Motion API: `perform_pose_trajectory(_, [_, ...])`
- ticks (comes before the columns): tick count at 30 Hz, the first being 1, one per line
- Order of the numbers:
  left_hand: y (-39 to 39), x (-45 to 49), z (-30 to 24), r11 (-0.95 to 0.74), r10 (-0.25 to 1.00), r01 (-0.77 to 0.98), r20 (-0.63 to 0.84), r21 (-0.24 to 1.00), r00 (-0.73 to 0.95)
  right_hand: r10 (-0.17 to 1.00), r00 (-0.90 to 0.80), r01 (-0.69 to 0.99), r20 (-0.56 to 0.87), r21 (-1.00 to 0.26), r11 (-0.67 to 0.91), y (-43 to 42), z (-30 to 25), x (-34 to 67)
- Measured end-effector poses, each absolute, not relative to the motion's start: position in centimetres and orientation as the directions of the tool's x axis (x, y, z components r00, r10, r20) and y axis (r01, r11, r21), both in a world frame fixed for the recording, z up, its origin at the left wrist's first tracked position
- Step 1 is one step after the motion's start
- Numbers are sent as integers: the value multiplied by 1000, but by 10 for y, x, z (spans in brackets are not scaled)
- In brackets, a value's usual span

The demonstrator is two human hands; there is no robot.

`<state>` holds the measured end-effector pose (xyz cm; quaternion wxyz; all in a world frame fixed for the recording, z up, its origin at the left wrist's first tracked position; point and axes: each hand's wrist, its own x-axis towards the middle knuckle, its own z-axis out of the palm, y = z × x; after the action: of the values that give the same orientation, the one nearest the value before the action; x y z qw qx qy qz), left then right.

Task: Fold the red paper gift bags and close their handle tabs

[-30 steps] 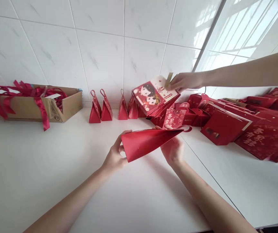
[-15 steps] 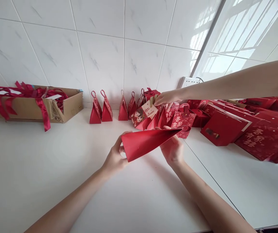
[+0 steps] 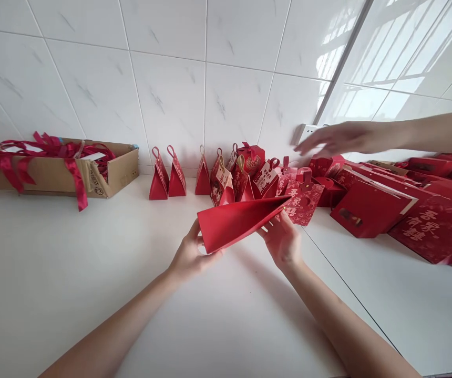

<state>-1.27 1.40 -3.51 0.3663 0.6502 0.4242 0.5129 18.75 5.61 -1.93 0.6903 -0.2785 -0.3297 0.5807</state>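
Red paper box (image 3: 242,223) half-folded, left hand (image 3: 188,257) and right hand (image 3: 283,244) pinching its ends. Finished boxes (image 3: 168,181) line wall; flat blanks (image 3: 371,207) lie unfolded.

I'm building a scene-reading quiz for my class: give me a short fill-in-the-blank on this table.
The left hand and right hand hold a folded ____ gift box.
Ribbons fill the cardboard box at the far ____.
Another person's hand reaches in from the ____.
Missing: red; left; right.
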Motion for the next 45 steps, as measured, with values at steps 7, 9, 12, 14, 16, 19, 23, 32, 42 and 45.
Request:
perform_pose_trajectory(7, [18,-14,-37,-215,955,108,186,971,229,981,92,-529,168,-827,191,52,-17,186])
perform_pose_trajectory(9, [20,-15,-40,-205,957,68,185,976,223,985,71,-505,154,-847,169,49,-17,186])
perform_pose_trajectory(12, [21,-16,-41,-214,957,34,202,976,207,987,34,-490,154,-858,151,48,-17,186])
perform_pose_trajectory(14, [20,-15,-40,-217,955,31,205,976,213,987,28,-495,159,-856,152,48,-17,187])
perform_pose_trajectory(16, [19,-14,-39,-214,954,44,199,976,223,986,34,-498,162,-853,157,49,-17,187])
perform_pose_trajectory(19, [19,-14,-38,-207,955,59,189,976,227,985,33,-485,167,-860,162,49,-18,188])
perform_pose_trajectory(23, [20,-14,-39,-210,955,56,193,976,225,986,31,-476,163,-865,158,49,-18,187])
perform_pose_trajectory(32, [19,-14,-37,-203,957,70,183,977,223,987,21,-473,158,-868,149,50,-20,188])
perform_pose_trajectory(42, [19,-16,-38,-224,953,85,201,971,226,982,-33,-455,185,-878,150,49,-18,186])
perform_pose_trajectory(45, [19,-16,-36,-227,955,88,205,970,213,976,-51,-446,211,-880,166,49,-19,186])
